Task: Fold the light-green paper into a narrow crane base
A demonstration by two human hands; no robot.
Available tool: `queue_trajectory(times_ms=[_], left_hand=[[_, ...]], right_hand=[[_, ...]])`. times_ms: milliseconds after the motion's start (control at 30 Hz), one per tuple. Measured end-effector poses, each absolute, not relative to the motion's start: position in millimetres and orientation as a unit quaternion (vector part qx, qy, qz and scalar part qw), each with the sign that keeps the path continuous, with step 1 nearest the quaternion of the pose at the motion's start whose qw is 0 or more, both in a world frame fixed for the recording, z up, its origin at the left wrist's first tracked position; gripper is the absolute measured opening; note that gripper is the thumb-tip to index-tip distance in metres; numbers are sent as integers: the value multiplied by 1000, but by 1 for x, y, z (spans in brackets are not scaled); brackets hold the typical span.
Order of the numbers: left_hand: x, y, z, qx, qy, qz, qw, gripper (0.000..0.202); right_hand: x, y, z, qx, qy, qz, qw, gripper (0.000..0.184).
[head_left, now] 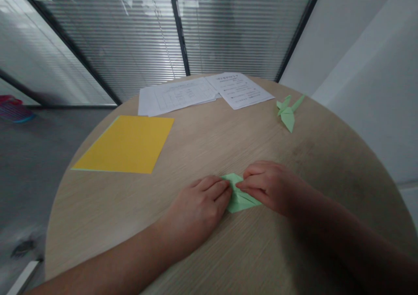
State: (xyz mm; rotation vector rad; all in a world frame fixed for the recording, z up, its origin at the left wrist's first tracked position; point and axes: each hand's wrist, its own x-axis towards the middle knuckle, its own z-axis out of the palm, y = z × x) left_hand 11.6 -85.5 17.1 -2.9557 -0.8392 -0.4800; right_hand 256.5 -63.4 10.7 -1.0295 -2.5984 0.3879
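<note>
A piece of green folded paper [239,198] lies on the round table, with crease lines and layers showing on its top. My left hand [204,206] rests over its left end, fingers together and pressed on the paper; the thumb is hidden. From the right, my right hand [269,185] closes its fingertips at the paper's upper right side, in a pinch. Its fingers cover part of that end. Farther back on the right stands a green origami crane [288,114], apart from both hands.
Yellow paper sheets [127,145] lie at the left, with a green edge showing underneath. Printed white sheets [183,95] lie at the far edge of the wooden table [107,216]. Behind are glass panels with blinds [228,38]. A red and blue basket [15,108] sits on the floor.
</note>
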Motion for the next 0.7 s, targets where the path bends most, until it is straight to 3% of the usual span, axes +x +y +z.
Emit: queue_trajectory(times_ms=[467,700], left_hand=[[13,-86,18,-953,-268,-139,7,21],[13,-83,19,-952,-270,-146,-4,18]], right_hand=[[275,-85,48,-436,-897,70,28,27],[270,-82,49,-468,-870,124,96,24]])
